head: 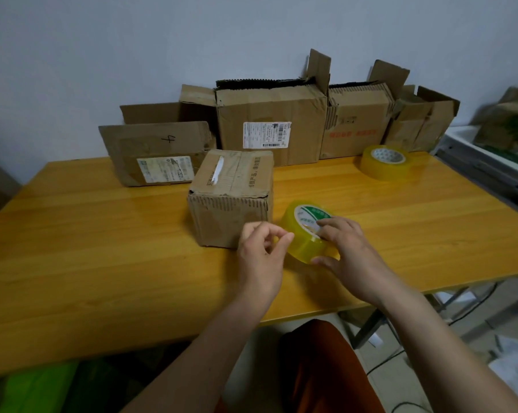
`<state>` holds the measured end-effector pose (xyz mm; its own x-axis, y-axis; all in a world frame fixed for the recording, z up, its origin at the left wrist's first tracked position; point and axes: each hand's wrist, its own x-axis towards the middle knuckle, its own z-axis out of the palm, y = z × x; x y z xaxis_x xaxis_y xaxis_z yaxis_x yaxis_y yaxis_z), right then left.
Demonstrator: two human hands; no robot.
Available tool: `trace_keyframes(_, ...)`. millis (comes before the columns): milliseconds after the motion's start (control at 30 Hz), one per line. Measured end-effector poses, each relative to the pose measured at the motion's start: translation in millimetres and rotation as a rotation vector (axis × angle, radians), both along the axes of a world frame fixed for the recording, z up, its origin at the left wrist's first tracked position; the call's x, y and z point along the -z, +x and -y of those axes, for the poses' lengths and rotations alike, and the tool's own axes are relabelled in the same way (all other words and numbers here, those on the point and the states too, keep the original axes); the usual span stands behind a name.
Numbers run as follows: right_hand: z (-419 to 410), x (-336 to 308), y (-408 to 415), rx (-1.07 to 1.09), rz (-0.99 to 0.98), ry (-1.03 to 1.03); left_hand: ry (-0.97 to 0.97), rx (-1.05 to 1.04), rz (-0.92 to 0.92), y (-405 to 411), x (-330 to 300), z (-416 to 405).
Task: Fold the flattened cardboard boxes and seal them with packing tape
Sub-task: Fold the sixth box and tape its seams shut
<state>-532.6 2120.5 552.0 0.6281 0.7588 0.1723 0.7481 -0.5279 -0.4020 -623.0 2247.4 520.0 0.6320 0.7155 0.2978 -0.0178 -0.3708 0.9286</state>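
Observation:
A small folded cardboard box (pixel 232 195) stands closed on the wooden table (pixel 102 248), with old tape on its top. Just right of it is a yellowish roll of packing tape (pixel 303 234), tilted up off the table. My right hand (pixel 344 248) grips this roll, fingers over its top and thumb under its near side. My left hand (pixel 262 251) is at the roll's left side, with thumb and forefinger pinched together at the tape's edge. Whether a tape end is between them is too small to tell.
Several flattened and open cardboard boxes (pixel 269 120) lean against the wall at the table's back. A second tape roll (pixel 385 162) lies at the back right. A white shelf (pixel 490 162) stands right of the table. Green bags (pixel 43 389) lie below the front edge.

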Motion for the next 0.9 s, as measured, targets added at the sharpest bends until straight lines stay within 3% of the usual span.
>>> trace_keyframes(100, 4, -4, -5, -0.025, -0.056, 0.043, 0.035, -0.042, 0.057, -5, -6, -2)
trace_keyframes(167, 8, -5, -5, 0.01, -0.022, 0.151, -0.12, -0.069, 0.083, -8, -12, -9)
trace_keyframes(233, 9, -4, -3, 0.1, -0.015, 0.408, -0.334, -0.053, 0.139, -11, -21, -13)
trace_keyframes(333, -3, 1, -9, 0.126, -0.421, 0.823, -0.515, 0.078, 0.173, -16, -35, -9)
trace_keyframes(400, -9, 7, -12, 0.071, -0.61, 0.916, -0.483, 0.055, 0.141, -23, -41, -13)
trace_keyframes(500, 2, 4, 7, 0.131, -0.337, 0.733, -0.343, -0.141, 0.11, -42, -48, -41)
trace_keyframes(567, 7, -1, 24, 0.193, -0.173, 0.646, -0.302, -0.143, 0.071, -54, -52, -56)
trace_keyframes(733, -10, -4, 14, 0.145, -0.189, 0.706, -0.382, -0.14, -0.022, -62, -50, -74)
trace_keyframes(900, -11, -1, 24, 0.212, 0.068, 0.346, -0.291, -0.335, -0.058, -63, -55, -99)
